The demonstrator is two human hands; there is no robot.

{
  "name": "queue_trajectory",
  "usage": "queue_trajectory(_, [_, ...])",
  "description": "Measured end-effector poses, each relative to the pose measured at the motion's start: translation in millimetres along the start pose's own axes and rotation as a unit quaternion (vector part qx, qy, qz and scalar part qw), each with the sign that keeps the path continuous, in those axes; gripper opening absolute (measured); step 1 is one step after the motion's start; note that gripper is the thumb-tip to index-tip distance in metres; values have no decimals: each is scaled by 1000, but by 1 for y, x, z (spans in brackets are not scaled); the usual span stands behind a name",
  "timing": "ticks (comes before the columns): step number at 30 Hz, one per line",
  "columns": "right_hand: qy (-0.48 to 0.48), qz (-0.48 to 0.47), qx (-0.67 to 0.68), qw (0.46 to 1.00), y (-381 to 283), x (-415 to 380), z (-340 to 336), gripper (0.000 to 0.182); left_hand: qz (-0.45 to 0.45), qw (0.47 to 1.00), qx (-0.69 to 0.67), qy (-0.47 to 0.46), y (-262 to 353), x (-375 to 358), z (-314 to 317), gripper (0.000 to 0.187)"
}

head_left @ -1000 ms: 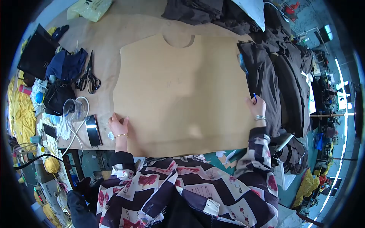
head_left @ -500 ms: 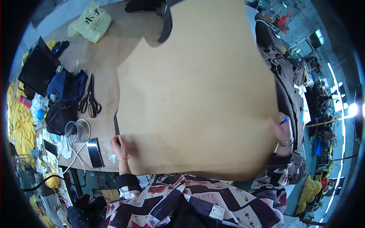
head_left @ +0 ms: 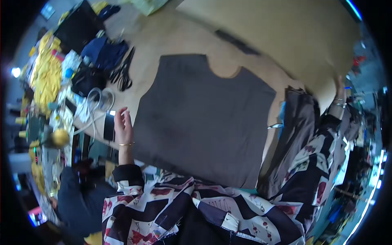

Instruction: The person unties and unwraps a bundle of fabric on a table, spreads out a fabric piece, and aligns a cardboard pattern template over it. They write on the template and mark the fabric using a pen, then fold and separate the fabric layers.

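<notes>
A dark brown-grey cut fabric piece (head_left: 200,118), shaped like a garment panel with a neck notch, lies flat on the table (head_left: 145,51). My left hand (head_left: 123,126) is open beside its left edge, fingers raised, apparently holding nothing. Far to the right, my right hand (head_left: 339,89) grips the edge of a big tan paper pattern (head_left: 302,32), which is raised and spans the upper right. A blue pen (head_left: 347,87) shows at the same hand. Motion blur and the sheet partly hide those fingers.
Black scissors (head_left: 122,73), a phone (head_left: 109,125) and a clear plastic container (head_left: 98,98) lie on the left. Dark folded garments (head_left: 298,118) pile up on the right. A dark strip (head_left: 237,42) rests beyond the panel. Someone in dark clothes (head_left: 81,200) is at lower left.
My right hand has swung the tan pattern up and away to the right, uncovering the dark fabric panel. My left hand has opened, away from the sheet. The view has turned.
</notes>
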State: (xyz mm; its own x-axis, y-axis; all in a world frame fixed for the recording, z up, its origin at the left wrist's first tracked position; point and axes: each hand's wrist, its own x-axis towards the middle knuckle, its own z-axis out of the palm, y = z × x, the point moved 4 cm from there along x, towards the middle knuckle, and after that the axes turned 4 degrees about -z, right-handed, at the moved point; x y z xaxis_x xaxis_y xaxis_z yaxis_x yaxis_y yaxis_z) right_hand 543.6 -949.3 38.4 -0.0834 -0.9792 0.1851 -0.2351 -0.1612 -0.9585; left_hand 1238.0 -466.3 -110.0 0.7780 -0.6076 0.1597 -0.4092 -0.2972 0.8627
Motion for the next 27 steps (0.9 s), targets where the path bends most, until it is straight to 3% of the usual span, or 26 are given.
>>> queue_trajectory(4, [-43,28,-58,997,58,40,20,42,-83,989,119,16,-30,-59,-40,25])
queue_trajectory(7, [-84,59,-124,987,109,29,33,39,-65,964,249,62,-39,-108,-70,24])
queue_trajectory(9, [-123,83,-183,972,147,3,36,36,-181,953,235,59,-44,-135,-83,24])
queue_trajectory(11, [-164,103,-249,949,182,-37,37,34,-121,941,307,79,-54,-156,-90,22])
queue_trajectory(13, [-193,104,-309,926,195,-73,45,32,-146,955,252,61,-72,-171,-82,21])
queue_trajectory(15, [-201,81,-345,913,191,-87,51,30,-102,960,261,-20,-55,-175,-61,22])
queue_trajectory(17, [-120,6,-345,931,141,-100,57,29,-98,954,266,-100,-58,-179,-43,23])
queue_trajectory(19, [-22,-57,-311,949,78,-145,86,27,-47,952,289,-87,-64,-178,-34,24])
queue_trajectory(21, [-30,-62,-307,949,94,-224,103,26,-31,952,290,-92,-77,-164,-32,22])
queue_trajectory(22, [-48,-180,-301,935,121,-264,103,21,-24,957,281,-69,-82,-153,-33,21])
queue_trajectory(23, [-9,-107,-380,919,159,-300,94,25,-18,961,271,-49,-88,-142,-34,21])
queue_trajectory(25, [37,14,-327,944,205,-374,89,35,36,959,275,-54,-99,-113,-26,23])
queue_trajectory(27, [64,32,-459,885,193,-411,93,42,69,957,277,-38,-116,-75,-10,28])
